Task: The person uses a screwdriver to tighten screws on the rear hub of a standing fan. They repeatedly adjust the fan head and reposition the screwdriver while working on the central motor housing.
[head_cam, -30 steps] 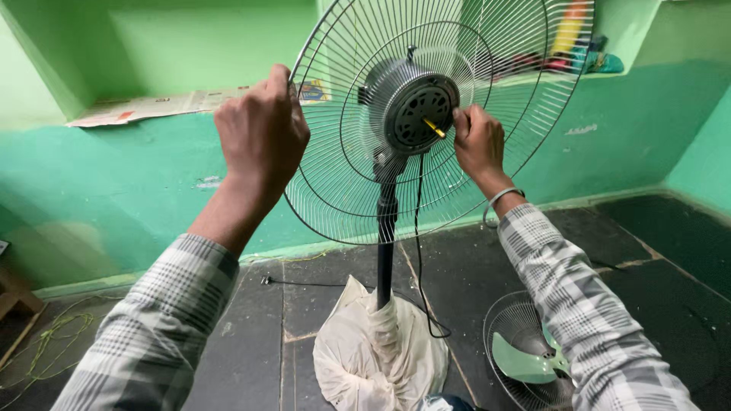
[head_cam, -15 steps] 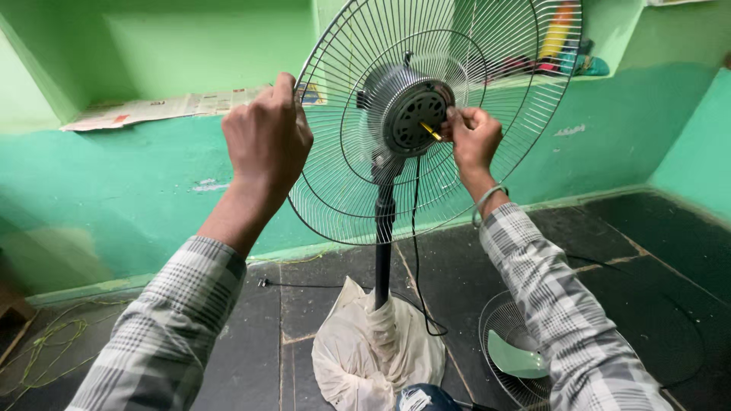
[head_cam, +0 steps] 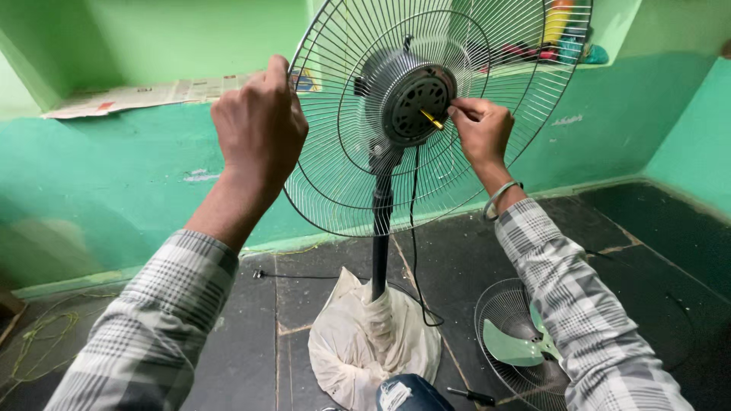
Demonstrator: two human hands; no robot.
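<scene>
A pedestal fan stands in front of me with its blades off. Its round wire rear guard (head_cam: 335,190) is mounted around the grey motor (head_cam: 411,99), which has a yellow shaft (head_cam: 432,119) sticking out. My left hand (head_cam: 259,125) grips the guard's left rim. My right hand (head_cam: 480,129) pinches at the motor face right beside the shaft; what the fingertips hold is hidden. The black pole (head_cam: 381,236) runs down to a base wrapped in white plastic (head_cam: 365,342).
The front guard with green blades (head_cam: 518,342) lies on the dark tiled floor at the right. A screwdriver (head_cam: 472,396) lies near it. A black cord (head_cam: 415,251) hangs from the motor. Newspapers (head_cam: 145,95) sit on the green wall ledge. Coloured items (head_cam: 563,38) fill a shelf.
My right hand has moved in from the guard to the motor face by the shaft. The left hand keeps its grip on the rim. The camera has shifted slightly closer.
</scene>
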